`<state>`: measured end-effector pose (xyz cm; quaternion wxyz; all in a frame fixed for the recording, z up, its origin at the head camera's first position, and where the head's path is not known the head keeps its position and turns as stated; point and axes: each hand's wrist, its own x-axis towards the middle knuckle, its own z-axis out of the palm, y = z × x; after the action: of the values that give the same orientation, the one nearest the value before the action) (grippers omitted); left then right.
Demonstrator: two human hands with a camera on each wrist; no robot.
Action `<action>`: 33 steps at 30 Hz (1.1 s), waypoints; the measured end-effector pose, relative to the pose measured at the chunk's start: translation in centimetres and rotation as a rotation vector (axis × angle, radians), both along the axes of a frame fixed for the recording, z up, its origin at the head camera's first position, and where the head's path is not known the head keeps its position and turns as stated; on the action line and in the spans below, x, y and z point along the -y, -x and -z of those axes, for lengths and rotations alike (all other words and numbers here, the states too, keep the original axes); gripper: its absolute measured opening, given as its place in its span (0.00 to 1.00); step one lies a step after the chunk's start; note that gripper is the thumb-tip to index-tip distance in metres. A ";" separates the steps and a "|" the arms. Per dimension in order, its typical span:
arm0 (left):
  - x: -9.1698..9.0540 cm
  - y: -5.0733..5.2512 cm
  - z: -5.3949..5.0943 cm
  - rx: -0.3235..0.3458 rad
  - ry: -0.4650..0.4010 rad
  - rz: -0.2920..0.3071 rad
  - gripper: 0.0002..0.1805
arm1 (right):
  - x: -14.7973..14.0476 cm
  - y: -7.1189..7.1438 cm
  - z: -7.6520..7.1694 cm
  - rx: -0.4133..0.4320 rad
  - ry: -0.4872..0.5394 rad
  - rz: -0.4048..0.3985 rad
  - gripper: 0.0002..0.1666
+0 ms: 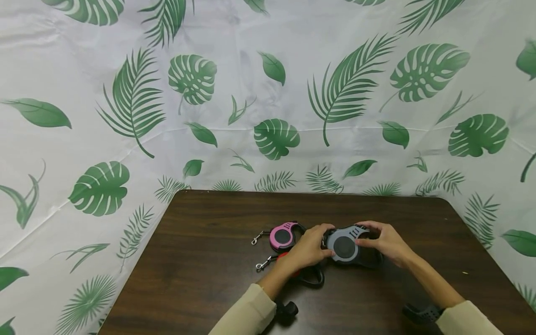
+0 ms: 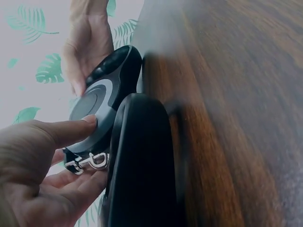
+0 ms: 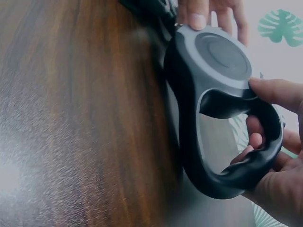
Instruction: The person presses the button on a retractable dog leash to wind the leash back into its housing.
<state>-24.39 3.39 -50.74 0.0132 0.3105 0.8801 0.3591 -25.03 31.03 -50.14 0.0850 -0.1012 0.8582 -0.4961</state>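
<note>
A grey and black retractable dog leash [image 1: 344, 246] is held between both hands over the table. My left hand [image 1: 311, 246] grips its left end, thumb [image 2: 71, 132] on the grey face, near the metal clip [image 2: 90, 162]. At the handle end, my right hand [image 1: 385, 242] pinches the leash; in the right wrist view the thumb [image 3: 274, 90] lies by the black loop handle [image 3: 189, 142] and fingers show behind it. Left of these, a pink leash [image 1: 276, 235] lies on the table. A red leash [image 1: 282, 256] is mostly hidden under my left forearm.
The dark wooden table [image 1: 201, 260] meets a leaf-printed cloth [image 1: 234, 93] at its back edge. Metal clips of the pink and red leashes point left. Black straps or devices [image 1: 286, 311] sit near both wrists. A dark rounded shape [image 2: 142, 165] blocks part of the left wrist view.
</note>
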 end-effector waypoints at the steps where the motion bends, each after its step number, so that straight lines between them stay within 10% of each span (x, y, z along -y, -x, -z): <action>1: -0.1 0.0 0.0 0.003 0.000 -0.003 0.38 | 0.0 0.0 0.1 -0.010 -0.005 0.000 0.38; 33: -1.2 -0.6 -0.3 0.097 0.151 -0.006 0.41 | -0.1 -0.1 2.3 -0.158 -0.298 0.012 0.35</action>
<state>-23.79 4.59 -50.39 0.0783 0.2880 0.9040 0.3062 -24.92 31.14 -52.44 0.0282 -0.1210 0.9269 -0.3543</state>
